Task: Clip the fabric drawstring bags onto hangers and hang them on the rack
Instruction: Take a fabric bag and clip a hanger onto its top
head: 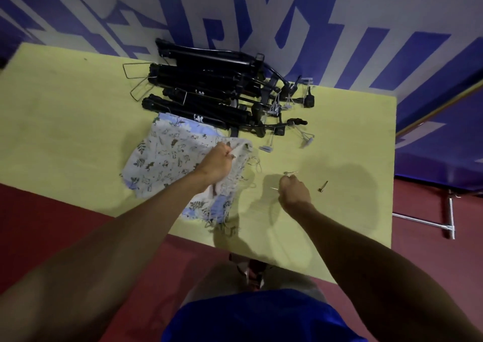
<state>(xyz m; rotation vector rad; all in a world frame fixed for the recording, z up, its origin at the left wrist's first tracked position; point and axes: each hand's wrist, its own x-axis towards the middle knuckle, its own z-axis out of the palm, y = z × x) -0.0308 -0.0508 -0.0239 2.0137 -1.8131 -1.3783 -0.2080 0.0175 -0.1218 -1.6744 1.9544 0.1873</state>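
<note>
Blue clothing (261,315) fills the near edge, both bare arms reaching over a yellow-green table (65,122). Left hand (215,164) is clamped on the top edge of the printed drawstring bags (162,158), which lie stacked beneath it. Right hand (294,191) is fisted, pinching a thin pin; another small pin (323,186) lies just right of it. Beyond the bags sit piled black hangers (209,85)
</note>
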